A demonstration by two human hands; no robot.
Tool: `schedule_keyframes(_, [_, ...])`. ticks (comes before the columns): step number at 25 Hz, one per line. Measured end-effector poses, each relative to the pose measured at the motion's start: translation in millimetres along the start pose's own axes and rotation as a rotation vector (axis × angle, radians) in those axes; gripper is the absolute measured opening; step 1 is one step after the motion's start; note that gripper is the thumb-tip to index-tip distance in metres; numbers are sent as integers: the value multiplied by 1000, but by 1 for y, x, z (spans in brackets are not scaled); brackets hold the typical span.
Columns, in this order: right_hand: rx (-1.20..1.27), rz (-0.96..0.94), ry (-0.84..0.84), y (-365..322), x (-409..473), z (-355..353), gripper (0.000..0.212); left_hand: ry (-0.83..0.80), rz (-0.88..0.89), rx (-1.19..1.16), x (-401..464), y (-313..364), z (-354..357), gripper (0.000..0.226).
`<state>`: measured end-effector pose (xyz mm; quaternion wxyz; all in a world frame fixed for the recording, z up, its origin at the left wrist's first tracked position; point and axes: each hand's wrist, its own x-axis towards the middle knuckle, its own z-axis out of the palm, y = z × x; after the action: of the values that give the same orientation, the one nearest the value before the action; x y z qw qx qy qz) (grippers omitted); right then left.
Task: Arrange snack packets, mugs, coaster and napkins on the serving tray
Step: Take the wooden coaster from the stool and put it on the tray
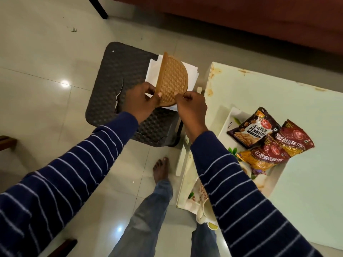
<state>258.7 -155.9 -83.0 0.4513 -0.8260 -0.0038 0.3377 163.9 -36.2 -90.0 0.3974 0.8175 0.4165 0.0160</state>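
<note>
I am on the coaster step. My left hand [143, 101] and right hand [191, 106] both pinch the near rim of the round woven coaster [173, 81], tilted up over the napkins [191, 71] on the dark stool [118, 75]. Next, I judge, I carry it right to the tray [278, 175] on the table [306, 108]. The tray holds three snack packets [269, 141]; a mug [206, 210] sits at its near end, half hidden by my sleeve.

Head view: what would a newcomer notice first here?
First, both hands, left and right, hold round woven coasters above white napkins on a dark stool. Then the bright snack packets piled on the white tray on the table at right.
</note>
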Motion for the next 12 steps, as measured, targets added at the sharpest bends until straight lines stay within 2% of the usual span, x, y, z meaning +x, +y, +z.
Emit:
schedule_keyframes(6, [-80,-148,-78,-15,1,10,13,1,-46,-110,-5,-19,-29,30])
schedule_keyframes(7, [-61,-195,-98,-20,-3,10,12,16,-41,-128,-7,-22,-35,39])
schedule_keyframes(9, [-16,-313,-148,-27,-15,5,11,43,7,-178,-10,-25,-49,74])
schedule_keyframes(11, [-51,-440,-204,-29,-30,-11,10,77,130,-131,-10,-26,-62,105])
schedule_keyframes(12, [-101,-501,-223,-27,-38,-22,10,97,209,-67,-11,-25,-68,111])
